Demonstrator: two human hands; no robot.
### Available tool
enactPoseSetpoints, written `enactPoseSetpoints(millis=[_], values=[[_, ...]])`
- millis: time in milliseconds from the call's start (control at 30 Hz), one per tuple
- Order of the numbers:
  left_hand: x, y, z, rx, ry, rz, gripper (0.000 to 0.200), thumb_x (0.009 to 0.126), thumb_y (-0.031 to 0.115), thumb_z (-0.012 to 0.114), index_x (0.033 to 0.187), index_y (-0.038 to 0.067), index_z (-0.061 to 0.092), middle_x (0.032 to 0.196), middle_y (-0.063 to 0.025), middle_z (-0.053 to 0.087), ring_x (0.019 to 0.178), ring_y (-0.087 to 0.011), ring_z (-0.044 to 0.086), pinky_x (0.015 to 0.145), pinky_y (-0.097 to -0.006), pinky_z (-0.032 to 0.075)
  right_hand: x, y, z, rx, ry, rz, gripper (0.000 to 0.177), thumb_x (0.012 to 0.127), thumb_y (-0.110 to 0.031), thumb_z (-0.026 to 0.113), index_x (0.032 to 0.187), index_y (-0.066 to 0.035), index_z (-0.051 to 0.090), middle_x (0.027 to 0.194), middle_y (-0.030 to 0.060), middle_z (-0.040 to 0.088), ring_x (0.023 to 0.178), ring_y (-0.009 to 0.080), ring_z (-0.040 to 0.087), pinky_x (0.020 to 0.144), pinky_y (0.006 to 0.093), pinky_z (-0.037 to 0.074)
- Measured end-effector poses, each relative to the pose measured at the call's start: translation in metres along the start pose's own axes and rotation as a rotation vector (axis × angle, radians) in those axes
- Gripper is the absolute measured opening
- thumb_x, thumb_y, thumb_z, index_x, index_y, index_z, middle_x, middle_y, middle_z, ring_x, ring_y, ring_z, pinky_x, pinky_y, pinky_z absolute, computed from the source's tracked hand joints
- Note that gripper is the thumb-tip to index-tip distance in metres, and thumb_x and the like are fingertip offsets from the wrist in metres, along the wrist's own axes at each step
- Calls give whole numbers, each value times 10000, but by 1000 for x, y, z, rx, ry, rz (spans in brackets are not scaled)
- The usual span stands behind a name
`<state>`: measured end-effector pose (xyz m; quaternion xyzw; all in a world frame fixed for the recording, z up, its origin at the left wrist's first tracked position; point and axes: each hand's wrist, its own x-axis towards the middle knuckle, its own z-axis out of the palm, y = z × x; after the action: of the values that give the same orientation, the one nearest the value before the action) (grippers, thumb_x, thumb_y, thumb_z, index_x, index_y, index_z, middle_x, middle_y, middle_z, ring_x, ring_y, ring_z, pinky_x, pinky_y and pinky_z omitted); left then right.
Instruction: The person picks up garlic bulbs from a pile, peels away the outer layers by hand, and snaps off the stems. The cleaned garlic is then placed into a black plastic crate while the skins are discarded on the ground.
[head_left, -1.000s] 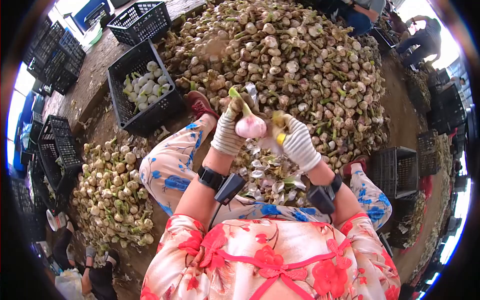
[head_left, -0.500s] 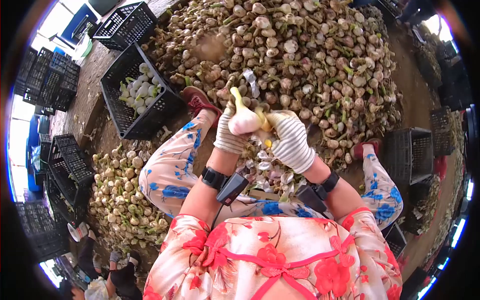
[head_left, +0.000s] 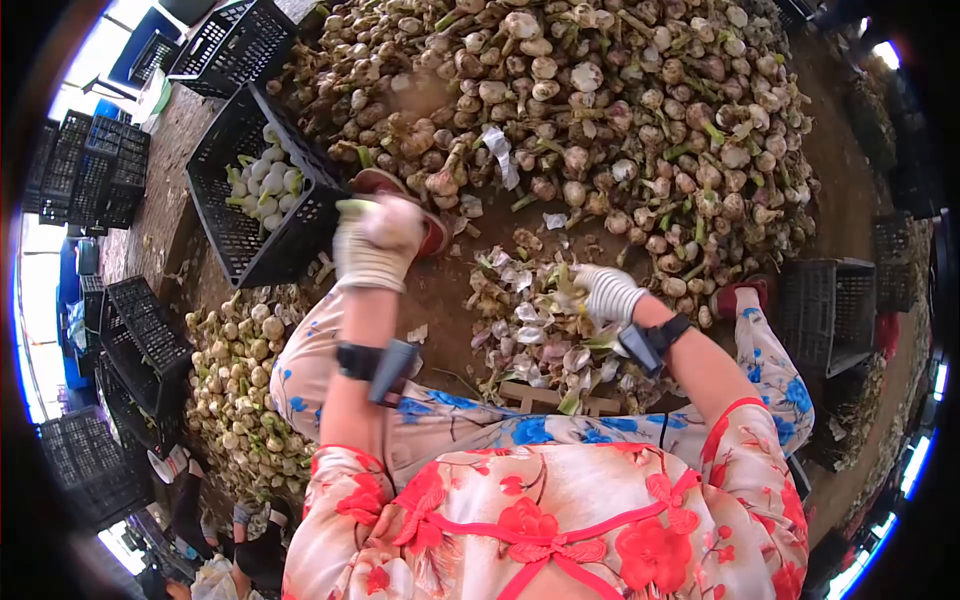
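Over the near corner of a black crate (head_left: 293, 238), the left hand (head_left: 372, 250) was closed in its striped glove around a garlic bulb (head_left: 396, 224). A stub of green stalk stuck out on the left side of the fist. Motion blur hid the exact finger placement. Cleaned white bulbs (head_left: 262, 185) lay inside the crate, just left of that hand, and a red shoe (head_left: 385, 181) showed just beyond it.

Well to the right, the right hand (head_left: 605, 292) was down among the loose skins (head_left: 530, 335) and cut stalks on the ground. Its fingers were curled, but I could not tell whether they pinched anything.

A large heap of unpeeled garlic (head_left: 600, 100) filled the far side, and a smaller pile (head_left: 235, 385) lay at the near left.

The bulb looked light and firm, small enough for one hand. With the outer skin off, its surface was probably smooth and a little slick, and a hard squeeze or a knock could bruise the cloves. Cupping the round body in the palm seemed the surest grip, with the stalk stub serving as a handle.
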<state>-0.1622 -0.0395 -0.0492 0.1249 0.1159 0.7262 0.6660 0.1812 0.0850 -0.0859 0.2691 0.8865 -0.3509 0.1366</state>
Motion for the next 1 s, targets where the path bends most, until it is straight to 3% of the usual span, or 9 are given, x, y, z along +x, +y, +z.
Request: enactPoseSetpoints(millis=[33, 100, 233, 433, 467, 533, 800, 900, 1000], values=[[-4, 36, -59, -539, -23, 293, 374, 819, 428, 457, 845, 62, 531, 768, -63, 555, 662, -217, 543, 618, -318, 481, 11, 30, 12, -201, 243, -145, 367, 761, -402, 482, 868, -88, 639, 687, 134, 621, 629, 277, 603, 621, 348, 481], [-4, 75, 43, -22, 666, 793, 445, 818, 401, 460, 1028, 9, 476, 1067, -187, 525, 1010, -334, 517, 820, -465, 465, 29, 17, -28, -151, -124, 273, 380, 762, -411, 487, 871, -76, 630, 756, 145, 627, 708, 276, 611, 663, 351, 478], [16, 58, 31, -60, 1004, 729, 356, 829, 387, 495, 965, 58, 473, 968, -184, 524, 917, -330, 519, 813, -540, 437, 87, 29, -39, -67, 104, 433, 379, 763, -351, 538, 958, -29, 585, 973, 195, 579, 917, 342, 548, 768, 387, 460], [35, -46, -29, 317, 710, 345, 183, 877, 255, 420, 763, 166, 533, 933, -10, 583, 945, -187, 519, 837, -363, 419, 160, 62, -29, -121, 384, 603, 363, 741, -312, 544, 962, -25, 558, 1006, 213, 555, 875, 335, 580, 729, 423, 477], [32, -53, -63, -136, 518, 186, 180, 876, 275, 420, 778, 186, 543, 955, -7, 586, 974, -185, 512, 820, -372, 421, 181, 87, -13, -167, 370, 607, 246, 729, -233, 520, 849, -39, 612, 878, 195, 602, 778, 342, 606, 662, 421, 494], [53, -71, -13, -29, 995, 67, 182, 859, 318, 469, 762, 173, 517, 814, -13, 547, 815, -185, 515, 715, -365, 449, 181, 85, -16, -227, 367, 585, 221, 716, -183, 498, 829, -40, 623, 864, 185, 606, 779, 347, 607, 652, 426, 494], [65, -136, 23, 242, 778, -547, 539, 813, 484, 494, 1224, 162, 361, 1203, -127, 374, 980, -340, 459, 755, -595, 429, 117, 76, 20, 529, 412, 472, 364, 729, -350, 578, 910, -35, 573, 889, 195, 596, 849, 357, 554, 744, 396, 447], [66, -166, 9, 291, 646, -391, 422, 835, 503, 444, 1055, 164, 567, 896, 14, 584, 824, -175, 551, 695, -386, 471, 77, 43, 22, 482, 508, 150, 358, 778, -382, 530, 864, -39, 590, 818, 217, 577, 758, 395, 537, 680, 403, 448], [55, -140, 52, 369, 883, -256, 337, 836, 432, 476, 937, 139, 609, 767, -2, 590, 638, -146, 523, 568, -315, 444, 33, 32, -6, 847, 54, 361, 390, 841, -417, 514, 789, -49, 630, 698, -9, 590, 641, 85, 504, 572, 288, 401]])
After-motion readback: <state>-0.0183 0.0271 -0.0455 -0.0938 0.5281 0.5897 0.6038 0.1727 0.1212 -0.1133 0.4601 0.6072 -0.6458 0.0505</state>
